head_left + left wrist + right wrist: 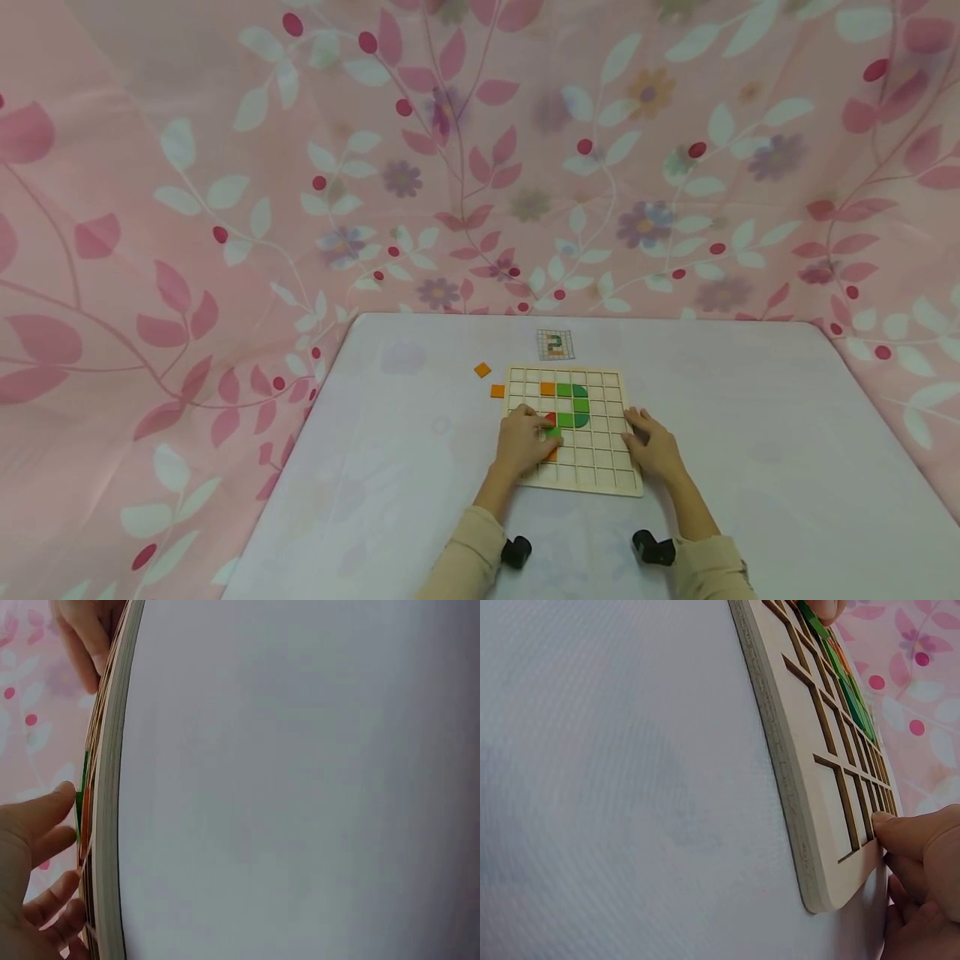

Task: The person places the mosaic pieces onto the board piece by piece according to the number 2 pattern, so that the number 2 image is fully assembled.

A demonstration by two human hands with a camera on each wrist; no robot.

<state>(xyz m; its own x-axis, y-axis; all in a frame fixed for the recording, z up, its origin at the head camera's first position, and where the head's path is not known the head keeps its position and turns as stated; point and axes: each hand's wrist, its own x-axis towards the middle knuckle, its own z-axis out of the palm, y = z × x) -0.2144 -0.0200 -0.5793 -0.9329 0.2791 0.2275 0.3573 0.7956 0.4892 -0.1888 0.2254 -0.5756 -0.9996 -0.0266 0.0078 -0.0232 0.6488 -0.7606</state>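
A wooden grid board (603,458) lies on the white table, with orange, green and red tiles set in its squares in a curved row. Over its left half, my left hand (522,443) pinches a green tile (553,432) between thumb and finger, just above an orange tile (551,456). A red tile (551,418) is partly covered by the fingers. At the board's right edge, my right hand (654,446) holds the rim; in the right wrist view its thumb (889,825) lies on top of the border and the other fingers are below.
Two loose orange tiles, one (482,369) farther off and one (497,391) beside the board, lie at its upper left. Behind the board is a small pattern card (555,344) showing a gridded figure. A pink floral cloth (465,167) hangs behind the table (750,400).
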